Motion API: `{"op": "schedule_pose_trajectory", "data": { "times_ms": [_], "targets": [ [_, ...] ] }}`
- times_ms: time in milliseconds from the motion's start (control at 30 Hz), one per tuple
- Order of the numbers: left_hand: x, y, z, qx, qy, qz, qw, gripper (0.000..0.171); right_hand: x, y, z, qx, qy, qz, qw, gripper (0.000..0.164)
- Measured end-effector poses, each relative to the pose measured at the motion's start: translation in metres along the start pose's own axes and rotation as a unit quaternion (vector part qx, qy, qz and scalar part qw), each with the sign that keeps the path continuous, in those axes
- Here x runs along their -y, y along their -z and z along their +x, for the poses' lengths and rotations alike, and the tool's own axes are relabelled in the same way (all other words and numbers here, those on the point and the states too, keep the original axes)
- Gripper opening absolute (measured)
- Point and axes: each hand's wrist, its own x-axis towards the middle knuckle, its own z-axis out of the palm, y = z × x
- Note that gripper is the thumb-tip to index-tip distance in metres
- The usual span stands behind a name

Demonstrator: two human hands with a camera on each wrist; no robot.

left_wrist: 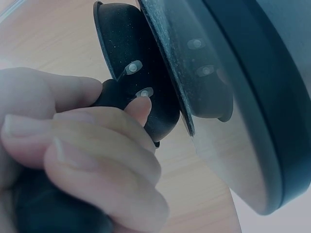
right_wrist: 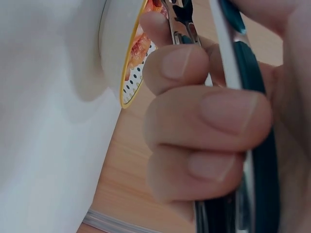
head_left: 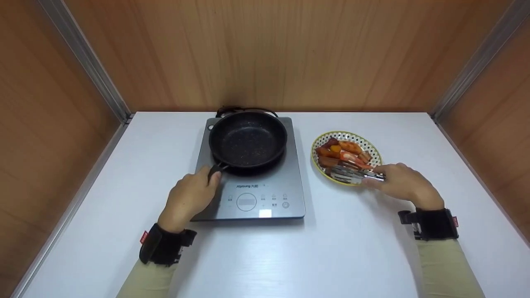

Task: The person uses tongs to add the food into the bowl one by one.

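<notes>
My left hand (head_left: 190, 196) grips the black handle (left_wrist: 58, 206) of a frying pan (head_left: 248, 140), its fingers curled round it in the left wrist view. The pan sits on a grey induction cooktop (head_left: 271, 186), and nothing lies in it. In my right hand (head_left: 399, 182) is a pair of metal tongs (head_left: 352, 174); dark grips (right_wrist: 252, 73) show along its arms in the right wrist view. The tongs' ends are over the near side of a dotted, yellow-rimmed plate (head_left: 376, 151) of food (head_left: 350, 147). Whether they pinch a piece cannot be made out.
A black cord (head_left: 232, 109) lies behind the cooktop. Wooden panels (head_left: 285, 54) with metal corner strips stand round the back and sides of the white table (head_left: 265, 256). The plate stands right of the cooktop, with a gap between them.
</notes>
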Motion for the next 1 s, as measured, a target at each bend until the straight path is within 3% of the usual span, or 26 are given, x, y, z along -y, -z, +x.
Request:
{"op": "schedule_pose_trajectory", "data": {
  "times_ms": [200,667,1000],
  "targets": [
    [-0.0001,-0.0002,0.0004,-0.002,0.003,0.002,1.0,0.035,0.0029,-0.0008,-0.0003,-0.008,0.02,-0.002,1.0,0.073],
    [-0.0003,0.0,-0.0005,0.001,0.004,0.001,1.0,0.035,0.0007,0.0007,-0.0002,-0.006,0.022,-0.013,1.0,0.07],
    [0.0,-0.0004,-0.0005,-0.003,0.0,0.004,1.0,0.035,0.0016,0.0031,-0.0013,-0.03,0.025,-0.03,0.999,0.057]
  ]
}}
